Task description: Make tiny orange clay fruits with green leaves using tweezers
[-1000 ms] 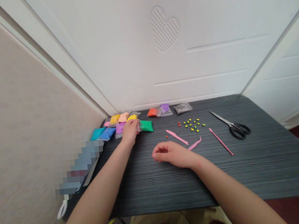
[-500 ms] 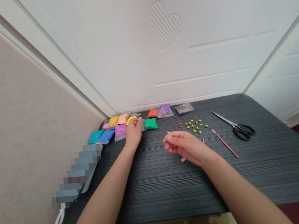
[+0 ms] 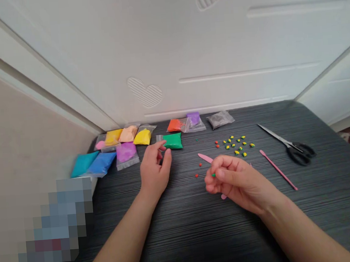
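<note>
The left hand [image 3: 154,168], loosely curled with nothing gripped, was nearer the green packet [image 3: 173,140], which lay lengthwise left-to-right at its fingertips; the right hand [image 3: 236,179] pinched a green bit [image 3: 214,175].

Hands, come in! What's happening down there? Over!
Right hand pinching tiny green bit. Left hand open, by green bag. Two little red balls on table between the hands.

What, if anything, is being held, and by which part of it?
The right grip pinches a tiny green clay-like piece between thumb and finger; which part is too small to tell. The left grip is open, with nothing visibly held.
</note>
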The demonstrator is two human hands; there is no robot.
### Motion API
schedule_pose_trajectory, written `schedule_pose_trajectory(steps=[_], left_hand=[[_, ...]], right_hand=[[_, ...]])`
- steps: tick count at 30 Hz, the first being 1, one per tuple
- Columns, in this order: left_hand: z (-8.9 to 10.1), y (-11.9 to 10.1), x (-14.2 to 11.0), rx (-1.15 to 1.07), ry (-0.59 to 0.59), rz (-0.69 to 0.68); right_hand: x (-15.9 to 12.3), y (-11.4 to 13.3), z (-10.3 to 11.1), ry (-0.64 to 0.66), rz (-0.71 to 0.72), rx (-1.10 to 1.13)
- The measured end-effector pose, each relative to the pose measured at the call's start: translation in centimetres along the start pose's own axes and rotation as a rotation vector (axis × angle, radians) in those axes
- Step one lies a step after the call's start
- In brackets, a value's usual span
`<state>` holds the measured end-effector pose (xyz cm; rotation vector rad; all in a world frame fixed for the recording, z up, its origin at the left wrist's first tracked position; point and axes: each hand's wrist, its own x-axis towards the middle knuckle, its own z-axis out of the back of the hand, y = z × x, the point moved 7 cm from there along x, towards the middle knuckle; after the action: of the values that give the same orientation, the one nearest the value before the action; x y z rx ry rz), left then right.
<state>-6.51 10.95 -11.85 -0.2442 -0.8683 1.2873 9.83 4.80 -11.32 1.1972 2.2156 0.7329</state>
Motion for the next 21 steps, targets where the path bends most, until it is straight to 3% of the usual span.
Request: schedule_pose_trajectory(steps=[13, 21], left_hand=[[0.17, -0.05, 0.32, 0.026, 0.012, -0.016], [0.08, -0.04, 0.29, 0.026, 0.011, -0.015]], right_hand=[[-0.26, 0.04, -0.40, 0.081, 0.024, 0.107], [-0.46, 0.16, -0.41, 0.052, 0.022, -0.001]])
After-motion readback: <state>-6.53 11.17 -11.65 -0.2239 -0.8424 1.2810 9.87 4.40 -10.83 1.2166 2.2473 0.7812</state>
